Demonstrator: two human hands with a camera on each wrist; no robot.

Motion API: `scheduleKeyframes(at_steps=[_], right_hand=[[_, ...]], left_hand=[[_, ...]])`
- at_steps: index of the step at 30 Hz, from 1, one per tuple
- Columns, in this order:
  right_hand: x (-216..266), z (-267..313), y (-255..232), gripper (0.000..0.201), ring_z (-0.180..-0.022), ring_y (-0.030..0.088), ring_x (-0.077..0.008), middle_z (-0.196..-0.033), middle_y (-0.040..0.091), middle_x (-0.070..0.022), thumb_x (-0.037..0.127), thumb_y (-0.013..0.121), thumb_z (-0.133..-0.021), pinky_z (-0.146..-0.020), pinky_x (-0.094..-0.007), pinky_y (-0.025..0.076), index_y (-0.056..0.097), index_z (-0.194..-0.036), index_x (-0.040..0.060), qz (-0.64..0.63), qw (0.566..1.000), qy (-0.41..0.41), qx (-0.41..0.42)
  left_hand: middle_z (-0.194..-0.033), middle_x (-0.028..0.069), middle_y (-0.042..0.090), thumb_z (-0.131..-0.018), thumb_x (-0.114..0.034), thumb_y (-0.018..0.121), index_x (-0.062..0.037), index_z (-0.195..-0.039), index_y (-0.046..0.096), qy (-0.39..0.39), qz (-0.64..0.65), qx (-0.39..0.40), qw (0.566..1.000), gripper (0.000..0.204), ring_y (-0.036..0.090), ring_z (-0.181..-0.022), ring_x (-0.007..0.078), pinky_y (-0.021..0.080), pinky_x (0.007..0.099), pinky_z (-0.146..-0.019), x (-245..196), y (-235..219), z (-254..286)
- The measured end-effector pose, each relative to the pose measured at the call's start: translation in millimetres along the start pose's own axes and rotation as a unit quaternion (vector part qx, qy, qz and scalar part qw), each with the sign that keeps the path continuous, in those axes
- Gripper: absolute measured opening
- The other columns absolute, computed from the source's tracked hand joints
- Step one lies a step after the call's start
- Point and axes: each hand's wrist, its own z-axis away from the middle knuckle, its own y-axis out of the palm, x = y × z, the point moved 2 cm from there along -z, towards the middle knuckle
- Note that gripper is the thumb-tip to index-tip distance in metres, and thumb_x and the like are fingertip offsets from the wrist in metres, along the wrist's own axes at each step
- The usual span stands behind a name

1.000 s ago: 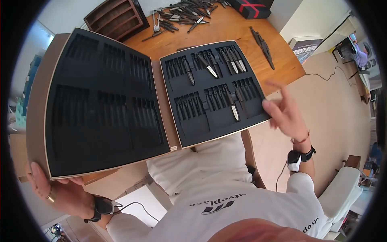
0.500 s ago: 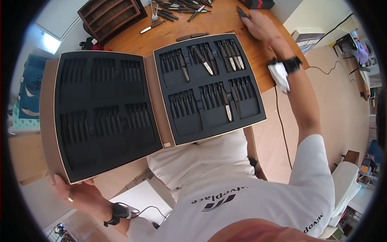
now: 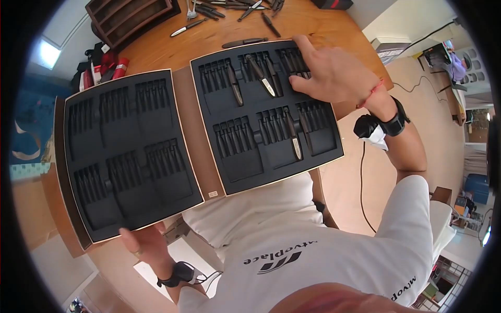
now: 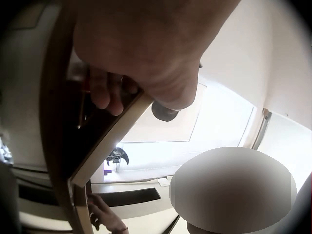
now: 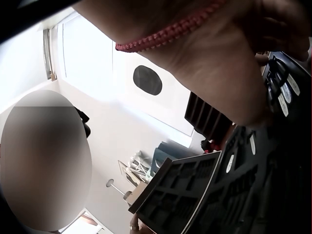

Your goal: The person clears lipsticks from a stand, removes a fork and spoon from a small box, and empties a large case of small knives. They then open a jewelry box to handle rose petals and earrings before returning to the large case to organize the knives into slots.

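A wide case [image 3: 206, 161] lies open, tilted, both halves lined with black slotted inserts. Several slim dark pieces, some white-tipped [image 3: 296, 148], sit in its right half. My left hand [image 3: 148, 248] grips the lower edge of the left half, thumb on top; the left wrist view shows its fingers curled at the edge [image 4: 112, 136]. Over the upper right compartment is my right hand [image 3: 336, 75], index finger and thumb spread, covering part of the pieces there. Its other fingers are hidden in the head view. White-tipped pieces [image 5: 285, 92] show beside it in the right wrist view.
Similar dark pieces [image 3: 211, 11] are scattered on the wooden table [image 3: 156, 47] beyond the case. One long piece [image 3: 245, 43] lies against its top edge. A brown compartmented rack [image 3: 130, 20] stands back left, with red and black items [image 3: 107, 65] beside it.
My right hand has come from the table's far right, where it held something dark, to the case. A dark piece now lies near the pile. The left half has tilted and shifted.
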Motion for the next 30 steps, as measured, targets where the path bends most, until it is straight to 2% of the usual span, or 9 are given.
scheduleKeyframes(at_steps=[2,5,17,20,23,25,26,27,30], right_hand=[[1,0,2,0.061,-0.08,0.069,-0.0529,-0.077,0.067,-0.0306,0.026,0.064,-0.096,-0.077,-0.0581,0.055,0.04,-0.141,-0.0071,0.014,1.0,0.001,-0.011],[1,-1,7,0.047,-0.08,0.071,-0.0527,-0.079,0.071,-0.0314,0.026,0.066,-0.095,-0.076,-0.0578,0.057,0.045,-0.121,-0.0074,0.054,0.998,0.024,-0.003],[-25,1,11,0.035,-0.074,0.069,-0.0519,-0.077,0.069,-0.0297,0.007,0.062,-0.099,-0.07,-0.0584,0.054,0.045,-0.125,-0.0094,0.068,0.988,-0.114,-0.081],[-35,-4,13,0.045,-0.081,0.066,-0.0542,-0.087,0.068,-0.0317,0.005,0.058,-0.104,-0.069,-0.0576,0.051,0.043,-0.145,-0.0057,0.064,0.994,-0.079,-0.043],[-58,-32,1,0.046,-0.083,0.07,-0.0515,-0.085,0.072,-0.0299,0.02,0.065,-0.108,-0.074,-0.0575,0.055,0.046,-0.139,-0.0069,0.063,0.983,-0.096,-0.141],[-52,-47,-15,0.06,-0.09,0.072,-0.0504,-0.092,0.074,-0.0285,0.033,0.069,-0.108,-0.078,-0.0553,0.057,0.045,-0.149,-0.0035,-0.137,0.974,-0.04,-0.176],[-48,-47,-16,0.06,-0.09,0.072,-0.0504,-0.092,0.074,-0.0285,0.033,0.069,-0.108,-0.078,-0.0553,0.057,0.045,-0.149,-0.0035,-0.138,0.974,-0.045,-0.174],[-37,-43,-17,0.064,-0.093,0.072,-0.0495,-0.094,0.074,-0.0279,0.037,0.07,-0.107,-0.079,-0.0541,0.057,0.044,-0.15,-0.0032,-0.03,0.969,-0.082,-0.23],[7,-18,-20,0.069,-0.093,0.074,-0.0481,-0.094,0.075,-0.0278,0.042,0.072,-0.106,-0.077,-0.0532,0.057,0.044,-0.15,-0.0033,0.059,0.976,-0.068,-0.199]], left_hand=[[-0.12,0.0127,0.074,-0.113,-0.042,0.057,-0.0053,-0.145,0.055,0.022,-0.06,-0.009,0.998,0.049,0.072,-0.077,0.0215,0.055,0.0338,-0.052,5,13,3],[-0.119,0.0146,0.073,-0.11,-0.037,0.064,-0.0017,-0.143,0.055,0.012,-0.072,0.01,0.997,0.05,0.074,-0.08,0.0218,0.056,0.0319,-0.052,-1,16,4],[-0.111,0.0154,0.074,-0.103,-0.035,0.075,0.0036,-0.14,0.056,-0.015,-0.097,0.021,0.995,0.057,0.072,-0.068,0.0214,0.056,0.0312,-0.05,5,3,5],[-0.11,0.0156,0.075,-0.101,-0.037,0.077,0.004,-0.139,0.057,-0.013,-0.104,0.013,0.994,0.059,0.072,-0.067,0.0214,0.057,0.0308,-0.05,5,7,7],[-0.107,0.0158,0.075,-0.1,-0.039,0.079,0.0046,-0.137,0.057,-0.011,-0.116,0.001,0.993,0.061,0.071,-0.063,0.0216,0.057,0.0307,-0.05,7,5,8],[-0.105,0.0158,0.075,-0.099,-0.04,0.079,0.005,-0.136,0.058,-0.012,-0.124,-0.001,0.992,0.062,0.071,-0.06,0.0217,0.056,0.0308,-0.049,7,7,7],[-0.103,0.0161,0.076,-0.099,-0.041,0.08,0.0056,-0.133,0.059,-0.009,-0.124,-0.009,0.992,0.061,0.07,-0.059,0.0217,0.056,0.0308,-0.049,6,12,7],[-0.102,0.0164,0.076,-0.098,-0.041,0.08,0.0061,-0.131,0.06,-0.004,-0.124,-0.02,0.992,0.061,0.07,-0.057,0.0216,0.056,0.0307,-0.049,5,13,7],[-0.102,0.0173,0.075,-0.097,-0.042,0.082,0.0066,-0.127,0.062,-0.033,-0.133,0.0,0.991,0.06,0.071,-0.06,0.0218,0.058,0.0318,-0.049,5,3,11]])
